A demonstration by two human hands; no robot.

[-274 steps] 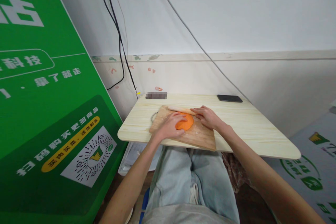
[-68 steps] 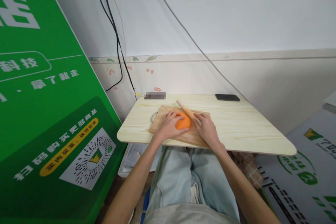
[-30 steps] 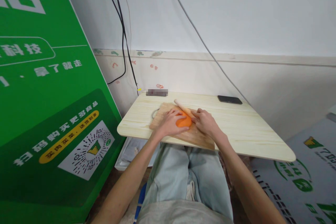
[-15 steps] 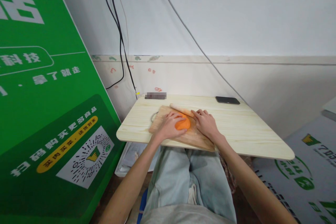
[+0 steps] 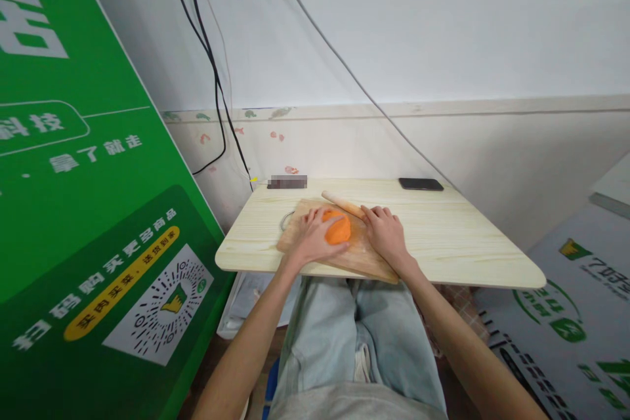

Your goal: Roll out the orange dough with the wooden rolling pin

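Note:
On a wooden cutting board lies a smooth orange lump that looks like dough. My left hand curls around its left side, thumb at the near edge and fingers over the top. The fingers of my right hand are closed on the near end of a wooden rolling pin, which slants away to the left along the board's far edge. My palm hides that end of the pin. A whitish smear shows on the board between the lump and my right hand.
The board rests on a light wood-grain table against the wall. A black phone lies at the back right, and a dark blurred object at the back left. Cables hang down the wall. A green sign panel stands left.
The view has shifted slightly. The rolling pin, in my right hand, has moved a little away from the orange lump, toward the right. My left hand stays around the lump.

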